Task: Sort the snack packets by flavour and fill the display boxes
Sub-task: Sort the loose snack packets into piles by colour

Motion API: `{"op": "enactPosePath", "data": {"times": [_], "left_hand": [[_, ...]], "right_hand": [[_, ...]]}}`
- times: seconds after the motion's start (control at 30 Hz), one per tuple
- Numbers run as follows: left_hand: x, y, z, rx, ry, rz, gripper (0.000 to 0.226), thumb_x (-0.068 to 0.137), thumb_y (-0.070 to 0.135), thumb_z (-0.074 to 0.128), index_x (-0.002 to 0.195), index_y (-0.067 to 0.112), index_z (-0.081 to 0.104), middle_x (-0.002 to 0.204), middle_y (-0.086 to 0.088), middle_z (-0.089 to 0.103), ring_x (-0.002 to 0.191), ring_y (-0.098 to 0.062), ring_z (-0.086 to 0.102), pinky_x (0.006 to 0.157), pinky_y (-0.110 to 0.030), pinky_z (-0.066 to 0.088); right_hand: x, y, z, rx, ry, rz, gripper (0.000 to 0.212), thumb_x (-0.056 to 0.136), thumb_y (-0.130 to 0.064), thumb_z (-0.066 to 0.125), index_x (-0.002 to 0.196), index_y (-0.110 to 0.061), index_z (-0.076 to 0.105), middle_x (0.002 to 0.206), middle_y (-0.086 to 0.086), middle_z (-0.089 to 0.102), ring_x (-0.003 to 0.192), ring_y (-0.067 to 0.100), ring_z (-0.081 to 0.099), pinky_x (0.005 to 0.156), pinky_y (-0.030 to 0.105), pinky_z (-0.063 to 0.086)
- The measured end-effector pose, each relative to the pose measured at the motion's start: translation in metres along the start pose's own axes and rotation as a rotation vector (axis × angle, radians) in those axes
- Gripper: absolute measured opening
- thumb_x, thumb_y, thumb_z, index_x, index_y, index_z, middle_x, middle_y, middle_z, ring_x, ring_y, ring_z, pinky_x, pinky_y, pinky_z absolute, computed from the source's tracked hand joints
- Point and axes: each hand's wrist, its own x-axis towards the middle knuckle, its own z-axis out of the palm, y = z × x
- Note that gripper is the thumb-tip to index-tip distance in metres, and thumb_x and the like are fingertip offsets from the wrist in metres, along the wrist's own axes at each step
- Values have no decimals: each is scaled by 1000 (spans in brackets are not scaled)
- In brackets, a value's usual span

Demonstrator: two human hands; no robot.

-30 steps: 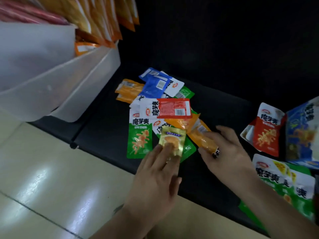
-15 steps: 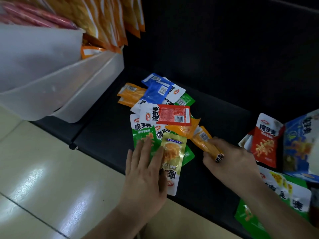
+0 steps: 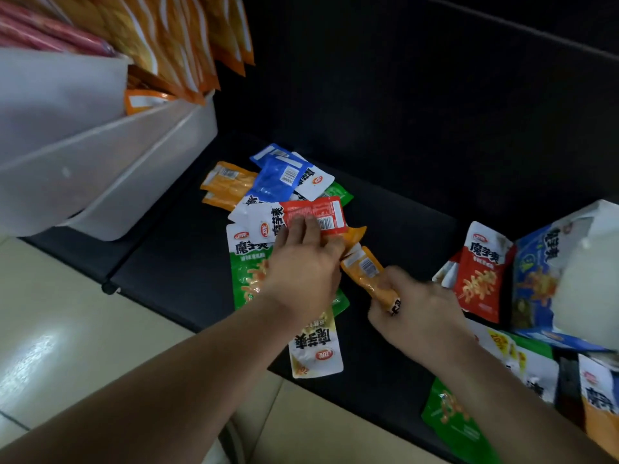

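- White display boxes (image 3: pixel 100 182) sit tilted at the upper left on a black shelf (image 3: pixel 167 269). Upright orange packets (image 3: pixel 187 38) fill the nearer box, and pink packets (image 3: pixel 50 31) show behind them.
- A pale tiled floor (image 3: pixel 67 329) runs below the shelf's front edge.
- A loose pile of snack packets lies mid-shelf: two small orange packets (image 3: pixel 227 185) at its left edge, a blue packet (image 3: pixel 278 179) at the back, a green packet (image 3: pixel 246 266) in front and a red packet (image 3: pixel 315 214) face down on top.
- The left hand (image 3: pixel 301 266) reaches over the pile with its fingers stretched out, their tips resting on the red packet. The thumb is hidden and no grasp shows.
- A yellow-green packet (image 3: pixel 316 349) lies under the left wrist, reaching the shelf's front edge.
- The right hand (image 3: pixel 418 309) has its fingers curled round the lower end of a slim orange packet (image 3: pixel 365 272), whose upper end points into the pile just beside the left hand.
- At the right, a second red packet (image 3: pixel 482 272) leans against a large blue bag (image 3: pixel 536 272), with a white bag (image 3: pixel 589 269) beside it.
- Another green packet (image 3: pixel 449 413) lies near the right forearm.
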Motion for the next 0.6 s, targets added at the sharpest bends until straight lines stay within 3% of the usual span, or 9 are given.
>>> {"op": "enactPosePath", "data": {"times": [0.13, 0.17, 0.23, 0.3, 0.37, 0.43, 0.53, 0.6], "left_hand": [[-7, -4, -10, -269, 210, 65, 34, 103, 30, 49, 134, 23, 59, 156, -8, 48, 151, -37, 33, 121, -62, 28], [-8, -3, -19, -322, 291, 90, 31, 103, 28, 51, 130, 20, 62, 152, -5, 53, 148, -33, 38, 120, -61, 30], [-13, 1, -39, -440, 430, 91, 19, 102, 21, 56, 116, 13, 66, 133, -4, 66, 137, -26, 51, 117, -58, 36], [-19, 8, -58, -642, 491, 24, 10, 102, 20, 57, 101, 11, 61, 104, -2, 70, 108, -15, 64, 99, -48, 53], [-27, 15, -70, -956, 438, -83, 9, 105, 19, 57, 100, 11, 57, 90, 1, 70, 89, -12, 70, 78, -35, 60], [-33, 19, -71, -1255, 379, -199, 4, 103, 13, 59, 100, 12, 57, 89, -3, 74, 86, -17, 76, 75, -29, 62], [-40, 27, -61, -1418, 268, -364, 7, 102, 10, 60, 98, 10, 55, 84, -5, 77, 76, -19, 78, 70, -30, 64], [-46, 37, -55, -1489, 171, -402, 4, 103, 9, 59, 102, 7, 56, 81, -4, 77, 73, -17, 77, 65, -27, 62]], "right_hand": [[-5, -2, 6, -45, -34, -21, 47, 87, -35, 69, 128, -16, 59, 108, 0, 69, 88, 23, 73, 73, 30, 51], [-5, 0, 7, -40, -16, -15, 42, 87, -32, 68, 125, -15, 61, 107, 2, 71, 86, 25, 73, 73, 32, 54], [-3, 4, 3, 17, -11, 53, 23, 89, -30, 67, 110, -21, 65, 87, -4, 72, 73, 19, 70, 67, 31, 54], [-2, 12, -5, 179, -27, 142, 5, 93, -28, 66, 94, -28, 61, 71, -8, 66, 61, 8, 62, 56, 19, 46], [-3, 16, -13, 472, -26, 259, 10, 99, -25, 62, 90, -28, 59, 70, -5, 65, 59, 12, 61, 51, 18, 45], [-9, 15, -23, 716, 74, 368, 11, 103, -24, 58, 92, -27, 59, 76, 3, 64, 60, 15, 60, 54, 24, 49], [-22, 15, -31, 800, 145, 406, 10, 105, -29, 56, 95, -28, 60, 76, 7, 59, 54, 3, 48, 53, 22, 43], [-31, 13, -33, 911, 141, 425, 13, 105, -32, 57, 94, -30, 63, 81, 12, 60, 67, 9, 56, 65, 36, 49]]}}
